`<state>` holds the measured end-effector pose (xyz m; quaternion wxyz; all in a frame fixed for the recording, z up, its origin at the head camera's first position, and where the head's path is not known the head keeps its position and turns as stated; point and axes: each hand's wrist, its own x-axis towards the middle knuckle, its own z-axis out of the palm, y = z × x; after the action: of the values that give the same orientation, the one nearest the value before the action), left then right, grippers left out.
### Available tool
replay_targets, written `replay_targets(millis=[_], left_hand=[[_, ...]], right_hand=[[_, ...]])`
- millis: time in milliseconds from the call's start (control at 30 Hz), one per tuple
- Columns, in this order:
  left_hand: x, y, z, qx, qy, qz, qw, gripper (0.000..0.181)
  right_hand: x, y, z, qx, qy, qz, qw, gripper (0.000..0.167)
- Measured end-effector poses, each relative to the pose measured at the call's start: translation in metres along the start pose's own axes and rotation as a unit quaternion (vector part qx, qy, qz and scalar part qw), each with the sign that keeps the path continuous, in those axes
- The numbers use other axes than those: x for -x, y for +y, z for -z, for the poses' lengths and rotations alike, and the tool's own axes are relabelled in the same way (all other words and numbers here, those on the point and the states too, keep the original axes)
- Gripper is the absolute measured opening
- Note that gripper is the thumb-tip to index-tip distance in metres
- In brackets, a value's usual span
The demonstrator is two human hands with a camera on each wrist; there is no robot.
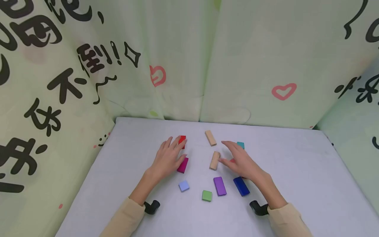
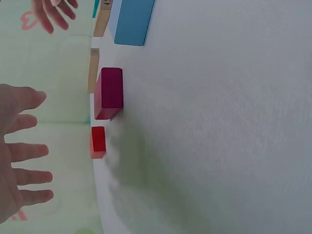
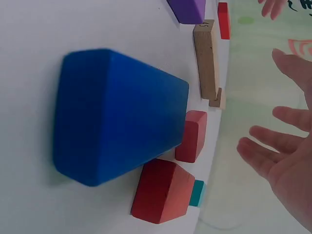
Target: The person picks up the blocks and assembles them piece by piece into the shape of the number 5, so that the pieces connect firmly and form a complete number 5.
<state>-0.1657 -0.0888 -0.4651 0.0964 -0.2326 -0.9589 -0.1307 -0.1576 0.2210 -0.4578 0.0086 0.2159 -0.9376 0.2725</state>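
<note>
My left hand hovers with spread fingers over the left of the blocks, holding nothing. Beneath its fingers lie a red block and a magenta block, both partly covered in the head view; the left wrist view shows the fingers apart from them. Over the right side, my right hand is also spread and holds nothing. Nearest it are a wooden block, a teal block and a dark blue block. The right wrist view reveals a red block and a pinkish-red block, mostly hidden from above.
Another wooden block lies farther back. Closer to me are a light blue block, a green block and a purple block. The white table ends at a printed curtain at the back and sides.
</note>
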Motion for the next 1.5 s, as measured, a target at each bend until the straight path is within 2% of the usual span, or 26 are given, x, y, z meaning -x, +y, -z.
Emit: replay_targets(millis=[167, 267, 533, 800, 1000, 1300, 1500], left_hand=[[-0.001, -0.003, -0.003, 0.010, 0.005, 0.016, 0.9998, 0.058], [-0.001, -0.004, -0.005, 0.015, 0.008, 0.019, 0.9997, 0.057], [-0.002, -0.005, -0.009, 0.029, 0.022, 0.022, 0.9991, 0.055], [-0.007, -0.002, -0.013, 0.045, 0.006, 0.040, 0.9982, 0.058], [-0.010, 0.001, -0.017, 0.054, -0.002, 0.053, 0.9971, 0.055], [-0.011, 0.002, -0.015, 0.057, -0.006, 0.071, 0.9958, 0.053], [-0.013, 0.001, -0.015, 0.053, -0.001, 0.081, 0.9953, 0.058]], right_hand=[[-0.023, 0.004, -0.004, -0.006, -0.048, -0.036, 0.9982, 0.072], [-0.036, 0.006, -0.007, 0.001, -0.064, -0.054, 0.9965, 0.071], [-0.067, 0.013, -0.010, 0.007, -0.079, -0.073, 0.9942, 0.067], [-0.095, 0.021, -0.019, 0.017, -0.083, -0.090, 0.9923, 0.063], [-0.106, 0.019, -0.026, 0.030, -0.061, -0.106, 0.9920, 0.060], [-0.120, 0.014, -0.030, 0.069, -0.068, -0.130, 0.9868, 0.052], [-0.127, 0.008, -0.029, 0.085, -0.074, -0.123, 0.9860, 0.041]])
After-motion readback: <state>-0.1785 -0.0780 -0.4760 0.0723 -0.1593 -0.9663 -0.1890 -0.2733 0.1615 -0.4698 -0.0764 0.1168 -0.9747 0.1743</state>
